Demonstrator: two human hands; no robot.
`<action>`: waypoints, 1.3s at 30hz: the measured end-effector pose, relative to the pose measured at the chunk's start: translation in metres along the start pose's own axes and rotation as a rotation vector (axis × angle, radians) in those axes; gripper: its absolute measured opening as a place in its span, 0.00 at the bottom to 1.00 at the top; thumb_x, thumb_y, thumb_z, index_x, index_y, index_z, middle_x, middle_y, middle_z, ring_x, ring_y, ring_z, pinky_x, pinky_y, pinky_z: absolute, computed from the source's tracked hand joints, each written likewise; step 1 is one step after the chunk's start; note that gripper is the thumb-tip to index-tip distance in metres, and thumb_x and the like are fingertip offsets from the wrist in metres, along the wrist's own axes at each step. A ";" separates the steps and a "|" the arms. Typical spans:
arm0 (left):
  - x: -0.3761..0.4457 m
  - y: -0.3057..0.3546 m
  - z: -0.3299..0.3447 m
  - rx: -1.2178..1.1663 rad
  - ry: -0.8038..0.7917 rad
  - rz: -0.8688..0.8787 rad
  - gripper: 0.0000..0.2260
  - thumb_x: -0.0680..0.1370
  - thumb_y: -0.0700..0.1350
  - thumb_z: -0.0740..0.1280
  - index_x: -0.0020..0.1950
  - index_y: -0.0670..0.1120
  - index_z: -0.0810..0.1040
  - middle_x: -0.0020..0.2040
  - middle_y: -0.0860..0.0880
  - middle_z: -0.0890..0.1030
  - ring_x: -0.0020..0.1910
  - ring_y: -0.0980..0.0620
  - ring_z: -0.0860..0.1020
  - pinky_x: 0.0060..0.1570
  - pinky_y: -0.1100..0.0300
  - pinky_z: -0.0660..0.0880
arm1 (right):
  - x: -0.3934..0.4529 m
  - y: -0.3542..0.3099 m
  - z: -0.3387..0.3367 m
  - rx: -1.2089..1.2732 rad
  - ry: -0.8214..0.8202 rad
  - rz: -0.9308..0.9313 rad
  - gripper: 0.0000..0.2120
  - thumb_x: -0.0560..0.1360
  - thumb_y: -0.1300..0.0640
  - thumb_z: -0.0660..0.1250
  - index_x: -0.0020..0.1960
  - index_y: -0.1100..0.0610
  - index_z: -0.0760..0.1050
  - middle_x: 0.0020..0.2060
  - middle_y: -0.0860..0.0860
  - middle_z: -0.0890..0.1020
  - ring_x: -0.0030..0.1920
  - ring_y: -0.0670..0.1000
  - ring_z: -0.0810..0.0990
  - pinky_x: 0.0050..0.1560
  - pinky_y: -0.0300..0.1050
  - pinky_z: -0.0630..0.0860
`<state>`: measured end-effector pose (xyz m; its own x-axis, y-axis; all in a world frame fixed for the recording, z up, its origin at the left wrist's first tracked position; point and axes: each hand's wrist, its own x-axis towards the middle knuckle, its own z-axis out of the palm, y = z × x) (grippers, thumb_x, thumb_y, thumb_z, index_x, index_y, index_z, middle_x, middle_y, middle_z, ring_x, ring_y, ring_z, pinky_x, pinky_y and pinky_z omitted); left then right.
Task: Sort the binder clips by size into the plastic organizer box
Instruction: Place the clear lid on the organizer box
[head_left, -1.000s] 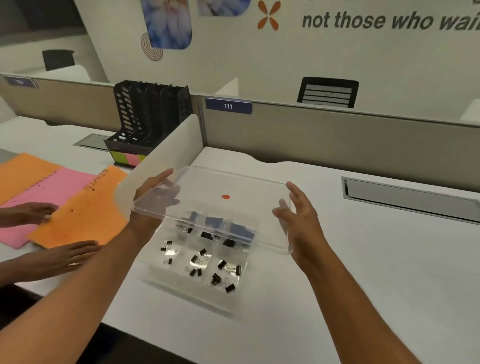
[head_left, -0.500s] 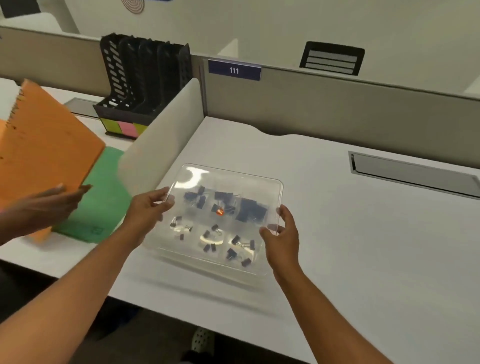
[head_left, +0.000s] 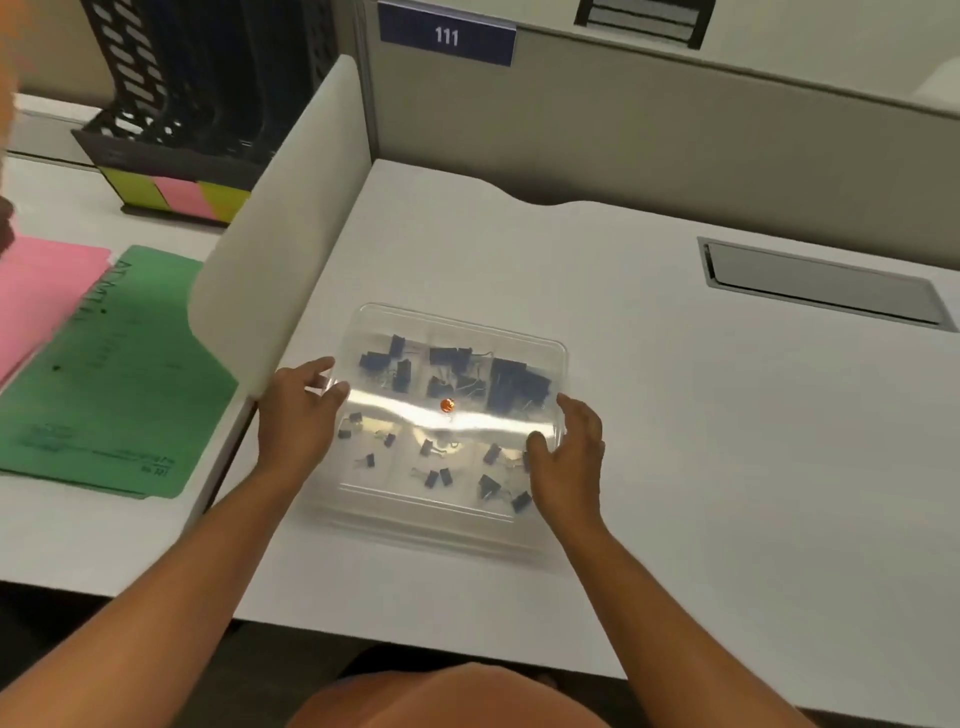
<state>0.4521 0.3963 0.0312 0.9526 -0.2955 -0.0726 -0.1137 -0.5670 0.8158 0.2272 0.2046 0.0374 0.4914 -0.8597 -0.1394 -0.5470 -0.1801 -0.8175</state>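
arms: bare, no sleeves | hands: left hand (head_left: 298, 418), right hand (head_left: 569, 457) bare | wrists: unadorned

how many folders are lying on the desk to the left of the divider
2 in view. A green folder lies beside the divider; a pink folder lies at the left edge, cut off by the frame. More may lie out of view.

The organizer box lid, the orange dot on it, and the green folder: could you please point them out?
organizer box lid (head_left: 519, 353), head view, far right part.
orange dot (head_left: 447, 405), head view, its centre.
green folder (head_left: 130, 374), head view, middle of its face.
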 end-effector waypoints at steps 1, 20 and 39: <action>0.000 -0.001 0.001 -0.010 0.000 -0.009 0.17 0.81 0.46 0.72 0.70 0.50 0.80 0.57 0.47 0.81 0.43 0.54 0.79 0.47 0.55 0.74 | 0.000 0.001 0.002 -0.001 0.002 -0.002 0.26 0.83 0.59 0.66 0.80 0.51 0.64 0.79 0.50 0.64 0.78 0.54 0.65 0.72 0.47 0.68; 0.039 0.004 -0.001 -0.009 -0.247 -0.161 0.16 0.84 0.53 0.66 0.70 0.50 0.78 0.53 0.50 0.81 0.52 0.48 0.79 0.53 0.53 0.73 | 0.048 -0.013 -0.002 -0.158 0.089 -0.011 0.23 0.85 0.48 0.62 0.77 0.52 0.64 0.72 0.54 0.71 0.69 0.55 0.73 0.67 0.56 0.77; 0.123 0.032 0.047 -0.333 -0.232 -0.266 0.11 0.81 0.55 0.71 0.59 0.51 0.84 0.49 0.57 0.85 0.52 0.55 0.81 0.45 0.61 0.75 | 0.139 -0.033 0.010 0.290 -0.003 0.488 0.19 0.79 0.39 0.70 0.41 0.52 0.77 0.41 0.52 0.81 0.48 0.57 0.82 0.58 0.53 0.81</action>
<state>0.5524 0.3057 0.0210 0.8440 -0.3584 -0.3989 0.2582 -0.3804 0.8880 0.3203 0.0959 0.0388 0.2304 -0.8089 -0.5409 -0.5025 0.3771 -0.7780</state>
